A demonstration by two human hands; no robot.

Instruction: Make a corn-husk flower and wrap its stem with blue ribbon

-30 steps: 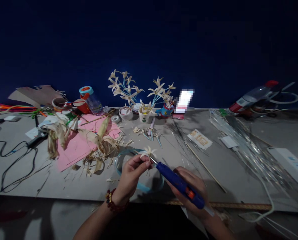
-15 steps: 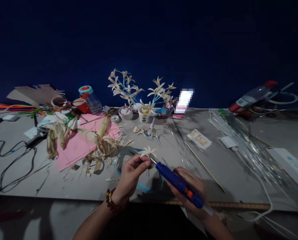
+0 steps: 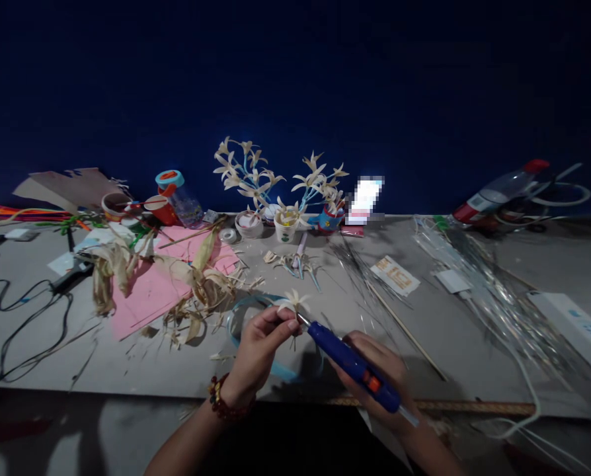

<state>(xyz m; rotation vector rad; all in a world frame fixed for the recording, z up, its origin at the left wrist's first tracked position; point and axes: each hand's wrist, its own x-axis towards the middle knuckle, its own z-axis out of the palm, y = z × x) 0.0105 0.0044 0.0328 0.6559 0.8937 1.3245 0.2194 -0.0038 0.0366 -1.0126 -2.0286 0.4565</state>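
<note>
My left hand [image 3: 264, 338], with a beaded bracelet at the wrist, pinches a pale husk flower [image 3: 294, 301] just under its petals. My right hand [image 3: 375, 367] is wrapped round a blue glue gun [image 3: 352, 362] with an orange switch. The metal nozzle of the glue gun points up and left at the base of the flower; whether it touches cannot be made out. Beneath the left hand lies a loop of light blue ribbon [image 3: 236, 317]. Several small flowers with blue stems [image 3: 300, 268] rest on the table beyond my hands.
Branches of finished flowers [image 3: 248, 175] stand at the back by a white cup [image 3: 286, 231]. Dry husks [image 3: 201, 284] and pink paper [image 3: 149, 297] cover the left. Thin wires [image 3: 357, 271], a wooden stick [image 3: 407, 330] and a plastic-wrapped bundle [image 3: 494, 291] lie right. A bottle [image 3: 498, 192] leans behind.
The glue gun has shifted very slightly, its rear end a little to the left. My left hand and the flower stay almost in the same place.
</note>
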